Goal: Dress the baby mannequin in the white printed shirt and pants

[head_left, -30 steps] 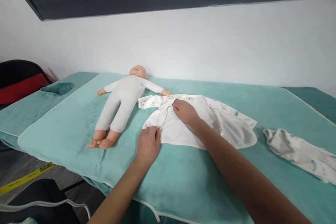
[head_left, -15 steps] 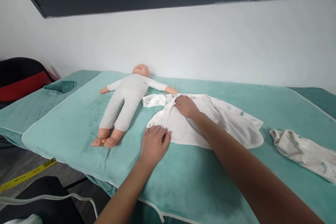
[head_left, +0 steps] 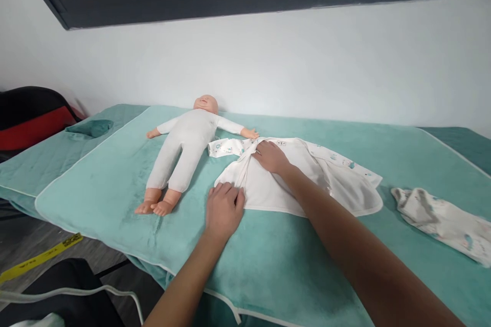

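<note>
A white baby shirt [head_left: 276, 191] with small printed figures on its sleeves lies spread and opened out on the green bed cover. My right hand [head_left: 271, 157] is on it near the collar, fingers closed on gathered cloth beside the left-hand sleeve. At the shirt's lower left edge my left hand [head_left: 224, 209] lies palm down, its fingers outstretched and thumb a little apart. Left of the shirt, a baby doll [head_left: 192, 133] in a white bodysuit rests on its back, arms spread. The doll's hand nearly meets the shirt's sleeve.
A folded printed baby garment [head_left: 441, 222] lies at the right. The green cover [head_left: 95, 179] spans the bed against a white wall [head_left: 307, 66]. A black and red chair [head_left: 34, 122] stands at the left. A pale cable [head_left: 76, 291] crosses a dark object at bottom left.
My left thumb has drawn in slightly toward its fingers. The right hand stays at the same place on the shirt; the view has shifted only a little.
</note>
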Available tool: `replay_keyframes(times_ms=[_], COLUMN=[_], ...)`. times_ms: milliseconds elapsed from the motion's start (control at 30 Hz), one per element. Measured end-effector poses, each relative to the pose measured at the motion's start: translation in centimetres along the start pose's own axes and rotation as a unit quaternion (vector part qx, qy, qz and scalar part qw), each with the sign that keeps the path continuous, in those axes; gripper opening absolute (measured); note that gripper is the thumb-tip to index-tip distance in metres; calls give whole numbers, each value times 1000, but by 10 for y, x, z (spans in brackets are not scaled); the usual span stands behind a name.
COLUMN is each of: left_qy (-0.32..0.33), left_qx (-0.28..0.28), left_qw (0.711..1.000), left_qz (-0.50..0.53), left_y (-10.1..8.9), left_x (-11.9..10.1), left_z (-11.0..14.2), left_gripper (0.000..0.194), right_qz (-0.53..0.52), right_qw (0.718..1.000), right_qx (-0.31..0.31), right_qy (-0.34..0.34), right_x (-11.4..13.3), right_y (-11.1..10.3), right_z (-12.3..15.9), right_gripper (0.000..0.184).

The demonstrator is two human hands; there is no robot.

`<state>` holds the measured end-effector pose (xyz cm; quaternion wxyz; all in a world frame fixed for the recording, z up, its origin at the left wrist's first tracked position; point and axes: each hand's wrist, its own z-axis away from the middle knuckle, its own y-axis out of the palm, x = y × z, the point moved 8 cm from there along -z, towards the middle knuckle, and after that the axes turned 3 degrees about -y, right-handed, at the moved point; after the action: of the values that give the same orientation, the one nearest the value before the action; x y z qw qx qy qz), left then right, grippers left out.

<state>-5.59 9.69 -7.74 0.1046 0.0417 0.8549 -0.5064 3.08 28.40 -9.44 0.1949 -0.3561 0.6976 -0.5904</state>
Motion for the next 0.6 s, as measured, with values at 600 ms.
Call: replay_keyframes(times_ms=[600], left_qy=[-33], left_qx=[-60], left_qw=[997], left_qz=[34], left_y=[-9], left_x=[11], left_z=[2], left_gripper=[38], right_qz=[-25], right_qw=[998], right_qx=[27], right_qy=[-52], right_x=[43], right_y=[-8], right_z=[59], right_gripper=[55])
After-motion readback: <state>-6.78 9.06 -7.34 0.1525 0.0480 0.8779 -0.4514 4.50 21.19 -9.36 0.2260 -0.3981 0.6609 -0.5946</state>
